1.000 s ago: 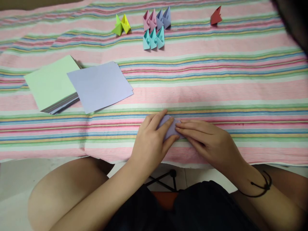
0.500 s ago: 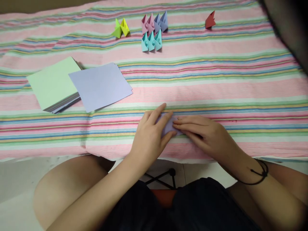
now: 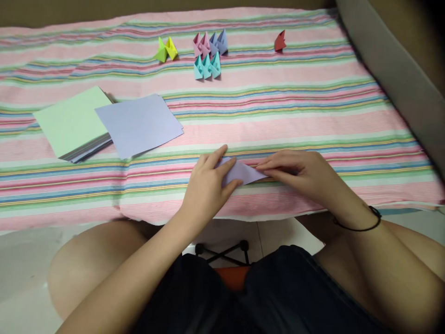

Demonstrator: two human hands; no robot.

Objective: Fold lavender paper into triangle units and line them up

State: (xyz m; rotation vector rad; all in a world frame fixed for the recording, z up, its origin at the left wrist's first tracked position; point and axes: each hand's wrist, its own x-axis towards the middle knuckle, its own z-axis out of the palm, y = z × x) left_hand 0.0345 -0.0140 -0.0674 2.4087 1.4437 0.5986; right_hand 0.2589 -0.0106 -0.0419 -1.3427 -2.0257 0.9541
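A small lavender folded paper (image 3: 246,173), triangular in outline, lies on the striped cloth close to the table's front edge. My left hand (image 3: 208,180) rests on its left end with the fingers spread, pressing it against the cloth and hiding part of it. At the paper's pointed right end, my right hand (image 3: 295,170) has thumb and fingertips closed together on the tip. A black cord bracelet (image 3: 361,227) circles my right wrist.
To the left lie a stack of pale green paper (image 3: 73,120) and lavender sheets (image 3: 139,123) overlapping it. Farther back stand folded paper pieces: yellow-green (image 3: 166,49), pink (image 3: 201,44), lavender (image 3: 219,42), turquoise (image 3: 207,67) and red (image 3: 280,41). A grey edge (image 3: 392,69) borders the right.
My right hand has slid right along the paper to its tip, so more of the lavender paper shows between my hands. The camera view has shifted slightly.
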